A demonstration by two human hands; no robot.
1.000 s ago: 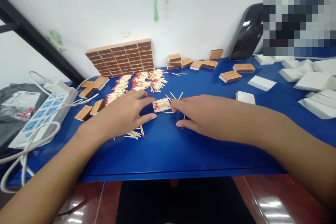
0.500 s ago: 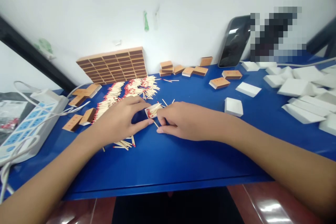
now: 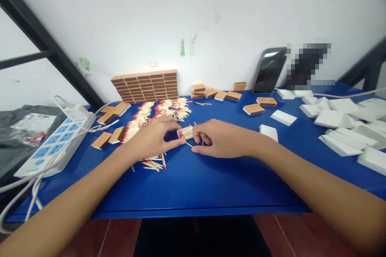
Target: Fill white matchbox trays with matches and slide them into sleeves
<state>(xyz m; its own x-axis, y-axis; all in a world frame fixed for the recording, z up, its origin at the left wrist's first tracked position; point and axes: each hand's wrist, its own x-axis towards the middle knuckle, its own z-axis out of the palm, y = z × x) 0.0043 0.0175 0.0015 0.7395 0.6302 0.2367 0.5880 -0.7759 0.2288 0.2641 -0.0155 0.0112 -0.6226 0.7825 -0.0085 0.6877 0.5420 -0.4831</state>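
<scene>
A small open matchbox tray (image 3: 185, 132) with red-tipped matches in it rests on the blue table (image 3: 193, 184). My left hand (image 3: 153, 138) grips its left end between thumb and fingers. My right hand (image 3: 218, 138) is at the tray's right end, fingers curled and pinching loose matches (image 3: 189, 143) beside it. More loose matches (image 3: 152, 164) lie under my left wrist. A long heap of red-tipped matches (image 3: 157, 110) spreads just behind my hands.
A stacked block of brown matchboxes (image 3: 146, 85) stands against the wall. Single brown matchboxes (image 3: 253, 109) lie scattered around. White box sleeves (image 3: 337, 118) fill the right side. A white power strip (image 3: 57, 138) with cables sits at left, a black device (image 3: 268, 70) leans on the wall.
My right hand has slid left up to the tray and closed on loose matches. My left hand has tightened on the tray. The head camera has tilted upward.
</scene>
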